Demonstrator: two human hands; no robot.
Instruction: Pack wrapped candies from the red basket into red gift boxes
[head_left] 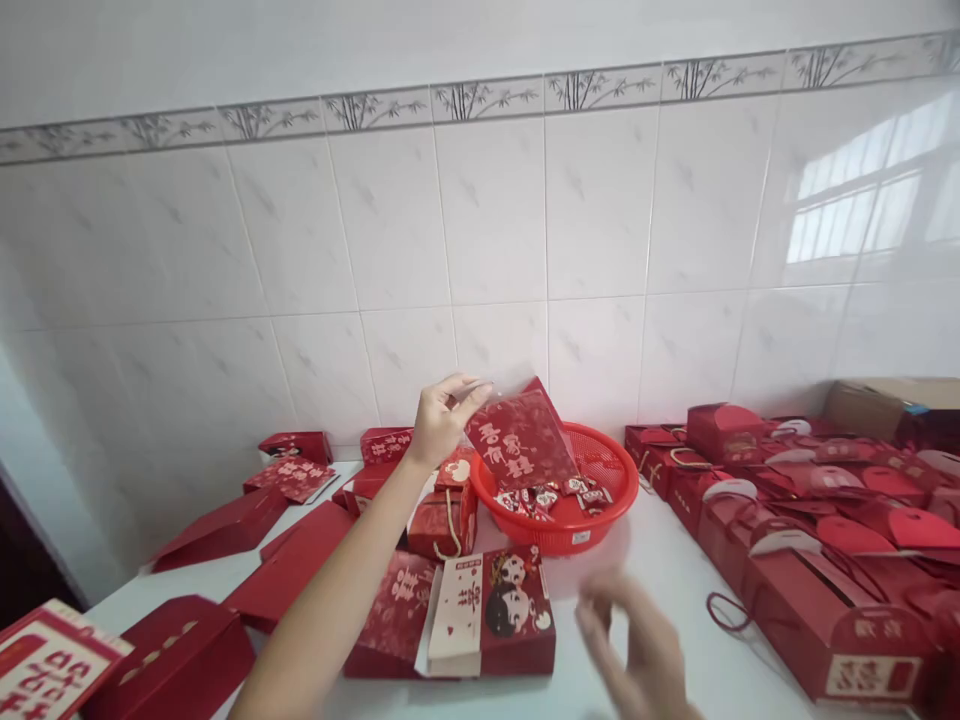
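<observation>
My left hand point(442, 418) reaches forward and pinches the upper left corner of a red printed packet point(517, 440) with pale lettering. The packet hangs tilted over a red plastic basket point(622, 500), and something clear shows by the fingertips. Wrapped candies point(592, 497) lie in the basket below it. My right hand point(634, 645) is at the lower right, over the white table, blurred, with thumb and fingers apart and nothing visible between them. Left of it lies a red and cream box point(491, 615) printed with cartoon figures. A red box with a rope handle point(442, 522) stands behind that.
Rows of red gift boxes point(795, 570) crowd the right side of the white table point(607, 690). Dark red folded cartons point(176, 650) lie along the left. A cardboard box point(870, 405) sits at the back right. A tiled wall point(495, 220) closes off the back.
</observation>
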